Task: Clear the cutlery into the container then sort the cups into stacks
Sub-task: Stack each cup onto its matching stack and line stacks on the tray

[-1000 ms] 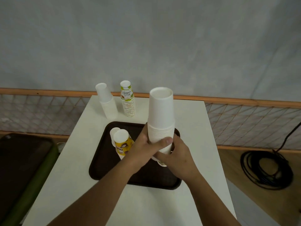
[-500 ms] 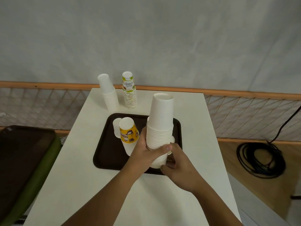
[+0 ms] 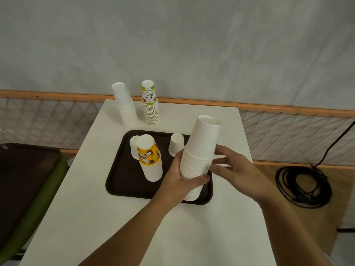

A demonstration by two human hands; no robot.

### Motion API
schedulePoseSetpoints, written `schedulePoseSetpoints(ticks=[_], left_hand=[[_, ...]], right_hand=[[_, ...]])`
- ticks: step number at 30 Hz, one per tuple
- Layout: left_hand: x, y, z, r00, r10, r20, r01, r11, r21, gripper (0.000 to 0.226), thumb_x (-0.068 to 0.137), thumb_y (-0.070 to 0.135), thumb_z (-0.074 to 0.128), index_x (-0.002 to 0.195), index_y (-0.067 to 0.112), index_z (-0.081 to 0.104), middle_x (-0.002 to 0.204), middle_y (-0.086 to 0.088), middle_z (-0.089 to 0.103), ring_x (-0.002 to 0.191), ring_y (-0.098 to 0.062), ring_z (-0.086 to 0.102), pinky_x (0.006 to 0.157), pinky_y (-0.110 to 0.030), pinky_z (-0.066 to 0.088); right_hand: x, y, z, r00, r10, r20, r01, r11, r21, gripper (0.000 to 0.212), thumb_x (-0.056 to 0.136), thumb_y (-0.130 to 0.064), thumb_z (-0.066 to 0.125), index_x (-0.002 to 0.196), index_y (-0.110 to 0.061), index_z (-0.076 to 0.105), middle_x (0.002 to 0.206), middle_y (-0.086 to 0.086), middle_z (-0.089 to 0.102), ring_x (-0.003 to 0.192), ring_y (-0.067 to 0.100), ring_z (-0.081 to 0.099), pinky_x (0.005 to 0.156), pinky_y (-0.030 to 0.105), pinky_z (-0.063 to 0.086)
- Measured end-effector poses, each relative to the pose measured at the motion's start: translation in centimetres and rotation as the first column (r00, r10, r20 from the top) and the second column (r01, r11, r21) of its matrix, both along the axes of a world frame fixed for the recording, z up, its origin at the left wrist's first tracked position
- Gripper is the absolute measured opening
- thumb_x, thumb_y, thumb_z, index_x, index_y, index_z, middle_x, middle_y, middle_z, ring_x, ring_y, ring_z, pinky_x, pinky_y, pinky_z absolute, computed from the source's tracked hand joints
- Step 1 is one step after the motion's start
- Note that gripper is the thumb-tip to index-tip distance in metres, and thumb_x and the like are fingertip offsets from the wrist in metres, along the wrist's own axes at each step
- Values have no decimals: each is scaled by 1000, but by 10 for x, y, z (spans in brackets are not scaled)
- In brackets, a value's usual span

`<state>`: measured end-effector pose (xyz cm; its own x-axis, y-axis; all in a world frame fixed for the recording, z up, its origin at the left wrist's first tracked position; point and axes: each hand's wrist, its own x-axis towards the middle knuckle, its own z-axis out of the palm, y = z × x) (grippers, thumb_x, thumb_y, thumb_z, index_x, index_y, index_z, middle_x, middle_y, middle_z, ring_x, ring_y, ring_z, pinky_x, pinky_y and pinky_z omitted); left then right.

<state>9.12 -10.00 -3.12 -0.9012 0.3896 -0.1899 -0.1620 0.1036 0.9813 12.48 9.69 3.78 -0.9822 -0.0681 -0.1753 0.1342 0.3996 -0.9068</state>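
My left hand (image 3: 182,179) grips a tall stack of upside-down white paper cups (image 3: 199,154), tilted to the right over the right side of the dark brown tray (image 3: 123,179). Just right of that stack is my right hand (image 3: 236,169), fingers spread and relaxed, fingertips at the stack's side. Three things stand on the tray: a stack topped by a yellow printed cup (image 3: 148,156), a small white cup (image 3: 134,145) behind it, and a single small white cup (image 3: 176,144). No cutlery is visible.
At the far edge of the white table (image 3: 96,217) stand a white cup stack (image 3: 124,104) and a green-printed cup stack (image 3: 150,102). A dark tray on a green surface (image 3: 25,179) lies to the left. A coiled black cable (image 3: 303,185) lies on the floor at right.
My right hand let go of the bottom of the white stack and opened beside it. The stack now tilts right in my left hand, and a small white cup has come into view on the tray.
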Motion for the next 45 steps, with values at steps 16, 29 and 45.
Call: schedulePoseSetpoints(ticks=[16, 29, 45], left_hand=[[-50, 11, -1, 991, 137, 10, -137, 991, 0, 79, 73, 27, 90, 139, 39, 49, 125, 12, 68, 119, -13, 65, 101, -43, 56], [-62, 23, -20, 937, 348, -27, -348, 930, -121, 75, 76, 26, 90, 138, 36, 49, 121, 15, 67, 113, -2, 63, 86, -19, 54], [-35, 7, -43, 921, 389, 32, -383, 917, -109, 74, 76, 7, 86, 127, 41, 46, 121, 20, 59, 106, 18, 56, 74, -4, 50]], right_hand=[[-89, -12, 2, 991, 105, -88, -102, 994, 44, 66, 81, -47, 79, 139, -37, 48, 126, -23, 62, 114, 0, 61, 90, 19, 53], [-153, 0, 3, 962, 181, -205, -183, 983, 5, 67, 77, -51, 81, 136, -34, 55, 125, -21, 65, 111, -2, 62, 86, 21, 55], [-185, -5, -56, 981, -45, -191, 33, 997, -65, 63, 81, -38, 83, 136, -25, 55, 123, -13, 66, 108, 2, 63, 80, 18, 54]])
